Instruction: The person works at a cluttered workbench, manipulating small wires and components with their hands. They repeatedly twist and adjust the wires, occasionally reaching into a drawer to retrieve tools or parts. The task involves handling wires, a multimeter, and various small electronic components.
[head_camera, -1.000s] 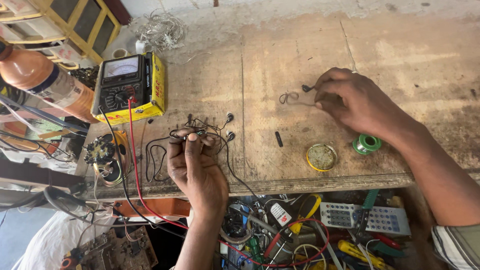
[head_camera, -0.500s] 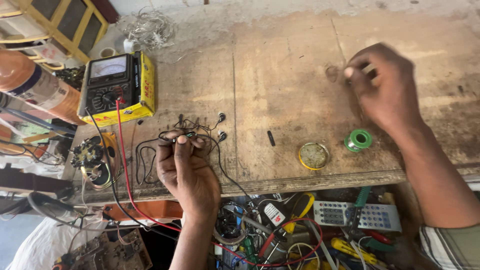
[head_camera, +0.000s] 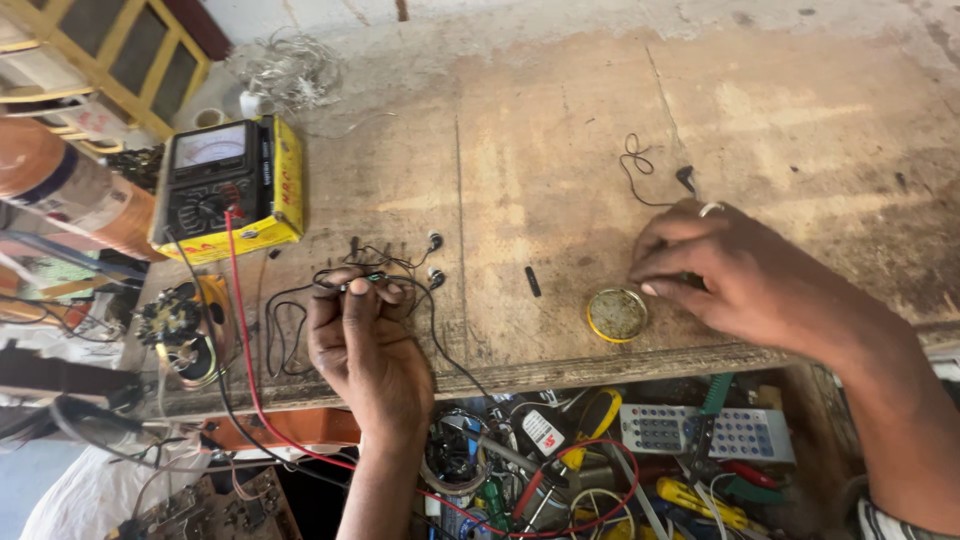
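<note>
Earphone wire (head_camera: 300, 320), thin, limp and light as we judged it, lay tangled on the wooden counter (head_camera: 560, 150) beside the yellow multimeter (head_camera: 225, 185), its upper strands pinched in our left hand (head_camera: 365, 345), best held near the earbuds (head_camera: 436, 260), while our right hand (head_camera: 730, 275) closed on something hidden by the round tin (head_camera: 617, 314).

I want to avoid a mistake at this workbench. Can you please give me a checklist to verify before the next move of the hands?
1. Left hand grips the black earphone wire: ok, pinched at the fingertips.
2. Both earbuds lie free on the wooden bench: ok.
3. Right hand has a firm hold on something: cannot tell, the fingers hide it.
4. Round yellow tin is open and within reach: ok, just beside the right hand.
5. Yellow multimeter has its red lead attached: ok; dial setting cannot tell.
6. Loose black wire is clear of the hands: ok, it lies apart.
</note>
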